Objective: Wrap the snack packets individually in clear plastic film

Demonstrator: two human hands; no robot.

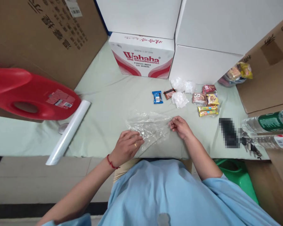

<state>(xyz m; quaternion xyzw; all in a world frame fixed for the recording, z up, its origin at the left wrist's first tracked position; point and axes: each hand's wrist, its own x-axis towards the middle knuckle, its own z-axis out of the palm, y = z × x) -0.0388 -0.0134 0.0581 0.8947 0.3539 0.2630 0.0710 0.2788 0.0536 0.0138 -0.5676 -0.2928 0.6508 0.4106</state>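
Note:
A clear, crinkled plastic bag (153,126) lies on the pale green cloth before me. My left hand (128,146) is closed over its near left part, fingers bent together and thumb hidden. At the bag's right edge, my right hand (180,126) pinches the film between thumb and fingers. Beyond the bag are a blue snack packet (158,97), a brown-red packet (169,93) and crumpled clear wrappers (180,99). To their right sit a brown packet (199,98), a dark red one (209,88), a yellow one (212,99) and yellow stick packs (208,110).
A red jug (44,89) and a white roll (69,131) lie at left. Keys (251,145), a blurred dark object (230,133) and bottles (271,122) are at right. A Wahaba carton (142,58) and white boxes (207,62) stand behind; a snack-filled bag (235,73) is back right.

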